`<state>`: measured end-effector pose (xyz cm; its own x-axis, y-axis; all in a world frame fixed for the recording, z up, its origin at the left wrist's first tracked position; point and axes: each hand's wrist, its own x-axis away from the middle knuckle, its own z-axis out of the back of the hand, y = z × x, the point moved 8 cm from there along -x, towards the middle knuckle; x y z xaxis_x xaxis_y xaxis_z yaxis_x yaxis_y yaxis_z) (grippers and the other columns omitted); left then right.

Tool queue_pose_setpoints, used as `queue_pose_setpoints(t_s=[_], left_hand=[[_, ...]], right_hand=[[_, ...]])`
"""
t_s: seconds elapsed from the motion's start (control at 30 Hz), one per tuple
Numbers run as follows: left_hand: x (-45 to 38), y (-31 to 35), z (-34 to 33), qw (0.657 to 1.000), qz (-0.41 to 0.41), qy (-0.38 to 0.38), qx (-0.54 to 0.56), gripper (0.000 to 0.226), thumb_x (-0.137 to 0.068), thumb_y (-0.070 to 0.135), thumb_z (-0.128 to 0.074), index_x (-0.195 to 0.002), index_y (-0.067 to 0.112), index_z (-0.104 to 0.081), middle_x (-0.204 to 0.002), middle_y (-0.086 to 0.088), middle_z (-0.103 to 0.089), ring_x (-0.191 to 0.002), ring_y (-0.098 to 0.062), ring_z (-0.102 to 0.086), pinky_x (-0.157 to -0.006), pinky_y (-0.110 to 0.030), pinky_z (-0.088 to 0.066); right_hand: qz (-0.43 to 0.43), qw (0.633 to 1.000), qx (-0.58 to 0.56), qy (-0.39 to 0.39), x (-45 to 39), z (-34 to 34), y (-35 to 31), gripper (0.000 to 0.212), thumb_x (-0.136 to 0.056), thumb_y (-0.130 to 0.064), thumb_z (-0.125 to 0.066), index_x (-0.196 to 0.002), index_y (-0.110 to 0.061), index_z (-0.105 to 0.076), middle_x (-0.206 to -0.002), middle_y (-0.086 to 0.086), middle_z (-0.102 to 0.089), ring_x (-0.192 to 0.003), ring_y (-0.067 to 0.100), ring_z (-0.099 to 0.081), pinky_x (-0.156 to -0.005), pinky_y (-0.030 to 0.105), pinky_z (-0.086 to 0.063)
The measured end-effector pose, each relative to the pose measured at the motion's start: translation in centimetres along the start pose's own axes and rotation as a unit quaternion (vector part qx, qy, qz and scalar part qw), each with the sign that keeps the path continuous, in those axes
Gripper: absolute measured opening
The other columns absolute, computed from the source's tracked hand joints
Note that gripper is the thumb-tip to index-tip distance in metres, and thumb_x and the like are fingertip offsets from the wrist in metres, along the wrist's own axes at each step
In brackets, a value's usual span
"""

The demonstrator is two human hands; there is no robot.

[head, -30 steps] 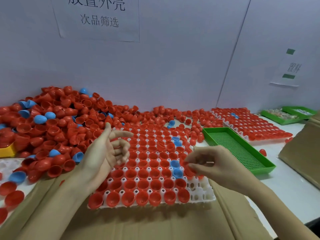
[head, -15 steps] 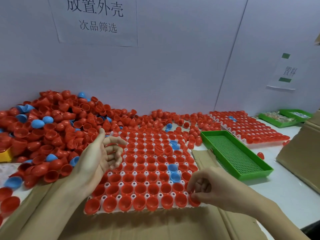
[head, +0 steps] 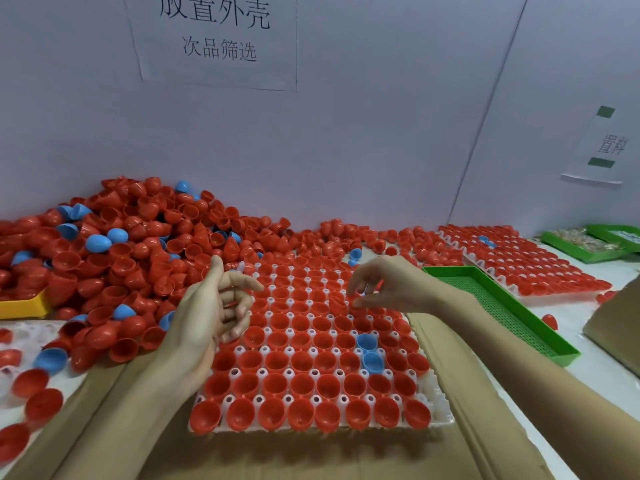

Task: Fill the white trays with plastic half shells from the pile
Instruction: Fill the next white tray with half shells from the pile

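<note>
A white tray [head: 440,407] lies on cardboard in front of me, its cups holding red half shells and two blue ones [head: 369,353]. The pile of loose red and blue half shells [head: 138,254] spreads along the wall to the left. My left hand [head: 214,317] hovers at the tray's left edge, palm turned inward, fingers loosely curled with nothing in them. My right hand [head: 391,285] reaches over the tray's far middle. Its thumb and fingertips pinch a red half shell [head: 356,302] down at a cup.
A second white tray [head: 519,268] full of red shells sits at the back right. An empty green mesh tray [head: 502,306] lies between the two trays. A yellow tray [head: 20,306] and another white tray [head: 34,336] are left; a cardboard box [head: 616,323] stands right.
My right hand has moved from the tray's front right corner, where a shell now sits, up to the far middle. My left hand has stayed about where it was.
</note>
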<state>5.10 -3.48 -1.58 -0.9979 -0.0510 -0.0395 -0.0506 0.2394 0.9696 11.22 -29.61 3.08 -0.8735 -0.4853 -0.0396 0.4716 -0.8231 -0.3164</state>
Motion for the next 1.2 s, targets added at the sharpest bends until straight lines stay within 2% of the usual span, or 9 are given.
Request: queue_pose_setpoints(t_s=[0.27,0.43,0.53,0.6,0.7,0.8,0.87,0.97,1.2], left_hand=[[0.6,-0.3,-1.7,0.995,0.002,-0.065,-0.071,0.048,-0.102,0.051,-0.054,-0.083,0.013,-0.077,-0.065,-0.005,-0.057,-0.05,-0.017,-0.054,-0.041,-0.022,-0.039],[2.0,1.4,-3.2,0.971,-0.094,-0.098,-0.198,0.01,-0.093,0.04,-0.073,-0.093,0.03,-0.077,-0.085,0.003,-0.073,-0.072,-0.014,-0.07,-0.064,-0.023,-0.058],[3.2,1.8,-5.5,0.948,-0.14,-0.167,-0.234,0.036,-0.086,0.031,-0.084,-0.117,0.043,-0.071,-0.119,0.012,-0.069,-0.104,-0.01,-0.072,-0.087,-0.023,-0.059],[4.1,1.4,-6.8,0.943,-0.141,-0.201,-0.224,0.05,-0.083,0.029,-0.086,-0.126,0.043,-0.065,-0.124,0.016,-0.066,-0.11,-0.01,-0.071,-0.091,-0.021,-0.057],[4.5,1.1,-7.3,0.948,-0.146,-0.192,-0.209,0.035,-0.091,0.028,-0.078,-0.123,0.039,-0.067,-0.112,0.014,-0.073,-0.101,-0.009,-0.074,-0.087,-0.014,-0.055],[4.4,0.7,-7.2,0.96,-0.1,-0.213,-0.152,0.024,-0.105,0.032,-0.056,-0.12,0.025,-0.073,-0.098,-0.006,-0.077,-0.089,-0.02,-0.077,-0.081,-0.023,-0.059],[4.4,-0.1,-7.3,0.961,-0.044,-0.249,-0.112,0.036,-0.108,0.04,-0.048,-0.118,0.02,-0.075,-0.093,-0.011,-0.074,-0.084,-0.024,-0.072,-0.077,-0.026,-0.057],[4.3,-1.3,-7.4,0.959,-0.009,-0.269,-0.085,0.05,-0.106,0.053,-0.049,-0.108,0.01,-0.073,-0.086,-0.01,-0.068,-0.078,-0.024,-0.064,-0.071,-0.028,-0.053],[3.9,-2.4,-8.0,0.957,0.011,-0.281,-0.075,0.053,-0.094,0.072,-0.056,-0.126,0.031,-0.064,-0.083,-0.007,-0.066,-0.075,-0.024,-0.064,-0.068,-0.028,-0.054]], right_hand=[[-0.008,0.998,0.05,0.028,-0.5,-1.7,0.6,0.011,-0.095,-0.011,-0.075,-0.1,-0.021,-0.076,-0.093,-0.013,-0.07,-0.081,0.001,-0.066,-0.073,0.014,-0.053],[-0.02,0.992,-0.06,0.111,1.9,0.2,-1.2,0.01,-0.098,-0.006,-0.07,-0.1,-0.015,-0.074,-0.094,-0.006,-0.074,-0.081,0.005,-0.068,-0.076,0.016,-0.055],[-0.003,0.968,-0.223,0.112,4.0,-0.1,-4.3,0.004,-0.095,-0.008,-0.076,-0.097,-0.012,-0.076,-0.089,0.001,-0.077,-0.08,0.01,-0.073,-0.077,0.024,-0.06],[-0.005,0.948,-0.302,0.097,5.2,-1.2,-6.3,0.003,-0.094,-0.009,-0.078,-0.096,-0.009,-0.076,-0.087,0.005,-0.079,-0.078,0.014,-0.075,-0.073,0.023,-0.059],[-0.037,0.943,-0.307,0.126,7.1,-1.8,-7.8,0.012,-0.097,-0.022,-0.076,-0.09,-0.012,-0.076,-0.077,0.0,-0.078,-0.068,0.01,-0.073,-0.063,0.018,-0.054],[-0.058,0.965,-0.161,0.198,9.4,-0.3,-8.6,0.018,-0.099,-0.037,-0.072,-0.087,-0.024,-0.073,-0.073,-0.008,-0.072,-0.069,0.004,-0.067,-0.06,0.013,-0.047],[-0.035,0.97,-0.1,0.221,10.7,0.8,-10.0,0.005,-0.099,-0.034,-0.073,-0.102,-0.03,-0.071,-0.089,-0.014,-0.069,-0.085,-0.003,-0.064,-0.069,0.008,-0.045],[0.026,0.984,-0.05,0.168,11.2,0.6,-11.9,0.017,-0.1,-0.027,-0.073,-0.117,-0.029,-0.072,-0.115,-0.015,-0.061,-0.09,-0.019,-0.054,-0.075,-0.001,-0.036],[0.027,0.983,-0.039,0.176,11.7,0.0,-10.9,0.017,-0.098,-0.024,-0.074,-0.115,-0.03,-0.075,-0.107,-0.018,-0.062,-0.088,-0.015,-0.057,-0.074,-0.002,-0.038]])
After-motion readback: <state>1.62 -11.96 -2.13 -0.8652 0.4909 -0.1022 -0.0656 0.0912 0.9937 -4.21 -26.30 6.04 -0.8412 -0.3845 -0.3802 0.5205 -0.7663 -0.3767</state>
